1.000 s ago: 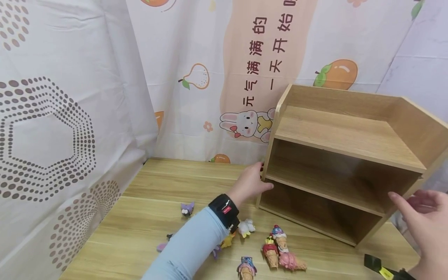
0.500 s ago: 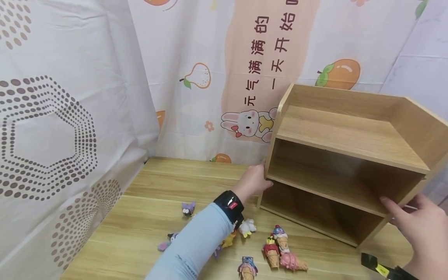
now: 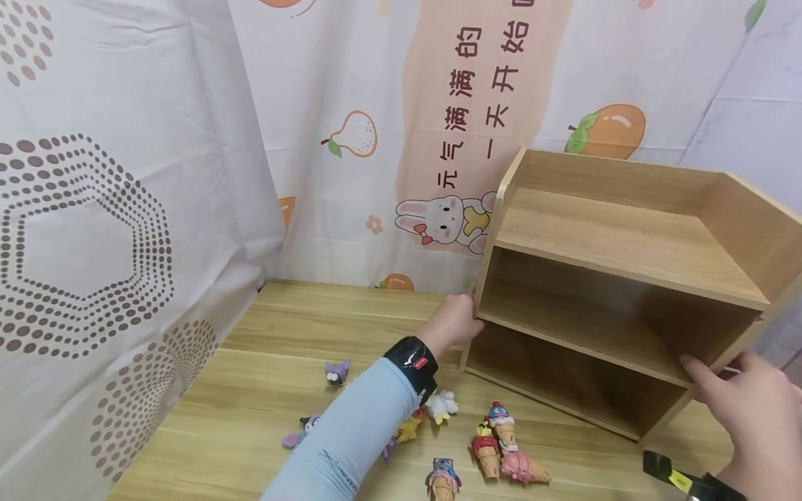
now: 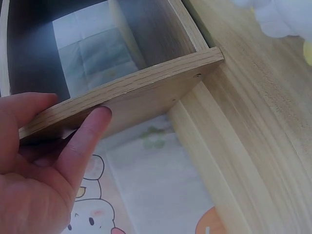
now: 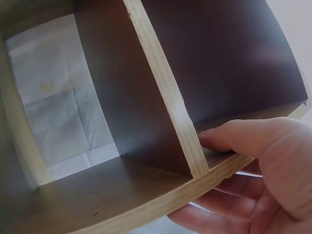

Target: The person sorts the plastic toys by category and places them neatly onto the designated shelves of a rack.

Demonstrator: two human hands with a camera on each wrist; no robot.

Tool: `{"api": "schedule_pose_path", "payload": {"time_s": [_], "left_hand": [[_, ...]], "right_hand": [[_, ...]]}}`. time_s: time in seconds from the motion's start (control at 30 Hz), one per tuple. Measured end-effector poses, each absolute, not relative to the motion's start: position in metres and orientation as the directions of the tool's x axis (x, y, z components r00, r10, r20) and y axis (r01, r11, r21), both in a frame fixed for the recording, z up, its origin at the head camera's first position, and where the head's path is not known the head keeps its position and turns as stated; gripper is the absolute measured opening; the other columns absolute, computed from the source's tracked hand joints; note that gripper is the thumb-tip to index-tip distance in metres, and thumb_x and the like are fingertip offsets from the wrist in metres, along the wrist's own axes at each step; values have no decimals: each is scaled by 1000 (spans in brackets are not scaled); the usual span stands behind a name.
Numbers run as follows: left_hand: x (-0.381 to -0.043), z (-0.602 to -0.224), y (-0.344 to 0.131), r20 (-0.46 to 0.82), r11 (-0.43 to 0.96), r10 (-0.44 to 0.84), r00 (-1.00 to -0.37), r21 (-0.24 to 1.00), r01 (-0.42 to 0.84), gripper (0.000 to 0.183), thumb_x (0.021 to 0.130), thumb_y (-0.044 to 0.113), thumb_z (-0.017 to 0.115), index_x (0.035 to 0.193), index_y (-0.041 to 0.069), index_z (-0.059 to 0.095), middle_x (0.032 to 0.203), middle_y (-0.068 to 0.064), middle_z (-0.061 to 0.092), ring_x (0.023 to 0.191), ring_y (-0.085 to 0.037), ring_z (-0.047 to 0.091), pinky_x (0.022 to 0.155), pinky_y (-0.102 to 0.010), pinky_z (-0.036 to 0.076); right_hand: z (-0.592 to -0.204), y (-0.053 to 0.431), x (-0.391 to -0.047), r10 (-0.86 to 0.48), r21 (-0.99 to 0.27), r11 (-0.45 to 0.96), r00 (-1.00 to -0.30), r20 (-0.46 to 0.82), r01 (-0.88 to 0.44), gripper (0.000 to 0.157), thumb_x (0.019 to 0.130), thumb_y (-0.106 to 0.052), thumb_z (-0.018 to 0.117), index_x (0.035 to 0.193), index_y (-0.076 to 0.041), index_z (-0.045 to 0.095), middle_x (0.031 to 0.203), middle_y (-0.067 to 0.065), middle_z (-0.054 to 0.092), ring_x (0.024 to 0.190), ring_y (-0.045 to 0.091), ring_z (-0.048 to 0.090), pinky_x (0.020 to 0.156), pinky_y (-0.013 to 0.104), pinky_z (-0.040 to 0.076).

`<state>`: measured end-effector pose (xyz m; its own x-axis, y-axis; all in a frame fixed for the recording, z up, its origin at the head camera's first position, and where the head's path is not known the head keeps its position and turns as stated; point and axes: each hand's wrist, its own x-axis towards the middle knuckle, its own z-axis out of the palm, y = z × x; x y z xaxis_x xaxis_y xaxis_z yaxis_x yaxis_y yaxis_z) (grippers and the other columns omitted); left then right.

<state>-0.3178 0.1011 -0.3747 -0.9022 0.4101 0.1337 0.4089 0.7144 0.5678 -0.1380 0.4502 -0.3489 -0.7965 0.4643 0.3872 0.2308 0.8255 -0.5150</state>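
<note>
Two hands grip wooden shelf unit at tabletop far right corner: left hand pinches left side panel, right hand clasps right panel. Toy figures lie near front edge.

The backdrop cloth behind the table carries Chinese characters in two vertical columns on a peach stripe: 元气满满的 and 一天开始. The red tag on the black wristband is too small to read.

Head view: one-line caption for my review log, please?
Both hands, left hand and right hand, grip opposite side panels of a wooden shelf unit beside small toy figurines.
</note>
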Motion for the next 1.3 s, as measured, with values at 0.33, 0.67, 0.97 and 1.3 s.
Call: {"api": "schedule_pose_path", "payload": {"time_s": [0.33, 0.67, 0.97, 1.3], "left_hand": [[-317, -374, 100, 112, 701, 416, -903, 593, 396, 22, 95, 15, 71, 110, 0, 67, 63, 0, 52, 47, -11, 51, 39, -24, 39], [-315, -374, 100, 112, 689, 433, -894, 599, 408, 24, 97, 13, 68, 115, -2, 67, 67, -1, 56, 51, -12, 53, 41, -24, 41], [-315, -376, 95, 103, 688, 430, -897, 606, 399, 31, 97, 13, 67, 124, -3, 63, 88, -5, 65, 65, -15, 59, 49, -25, 47], [-315, -375, 84, 103, 687, 425, -900, 611, 394, 31, 97, 13, 68, 123, -4, 63, 94, -8, 66, 69, -17, 60, 51, -26, 48]], "right_hand": [[-345, 446, -136, 445, -496, 839, -807, 389, 224, 42, 96, -29, 64, 95, 12, 55, 91, 34, 68, 99, 64, 46, 96, 74, 20], [-346, 444, -136, 446, -485, 847, -785, 429, 216, 40, 94, -26, 64, 88, 14, 59, 86, 35, 67, 92, 63, 48, 88, 68, 26], [-347, 443, -137, 415, -463, 866, -791, 450, 190, 39, 94, -26, 64, 80, 10, 61, 80, 33, 67, 89, 63, 52, 93, 68, 25], [-346, 437, -139, 374, -427, 890, -789, 488, 158, 37, 92, -26, 65, 78, 8, 64, 76, 31, 67, 89, 65, 51, 88, 69, 29]]}}
